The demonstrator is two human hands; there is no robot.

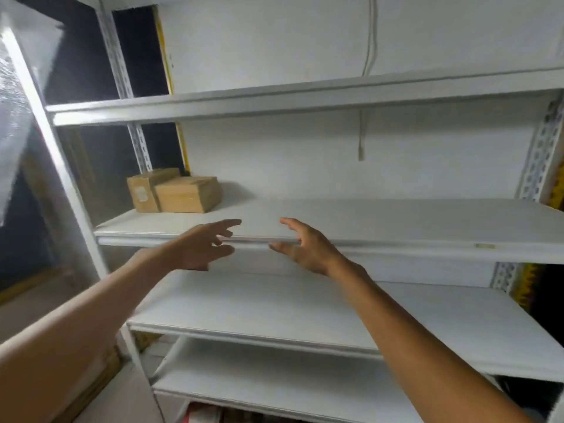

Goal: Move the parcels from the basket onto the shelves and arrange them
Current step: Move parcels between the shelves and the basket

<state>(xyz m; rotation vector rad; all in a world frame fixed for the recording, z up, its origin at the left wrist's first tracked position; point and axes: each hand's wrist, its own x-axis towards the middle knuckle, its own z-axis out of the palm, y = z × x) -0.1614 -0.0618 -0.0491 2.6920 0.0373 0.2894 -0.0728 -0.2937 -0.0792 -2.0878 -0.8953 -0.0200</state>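
Open room along most of the white metal middle shelf board point(381, 221), from centre to the perforated white right upright point(537, 154). Blocked only at the far-left back corner by two brown cardboard boxes point(171, 193), side by side. Capped overhead by the white upper shelf board point(274, 100). Against the back wall, a thin white cord point(361, 138), hanging clear of the board.

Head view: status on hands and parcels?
Left hand and right hand open, empty, before the shelf edge. Taller parcel and lower parcel side by side at its left end. Basket out of view.
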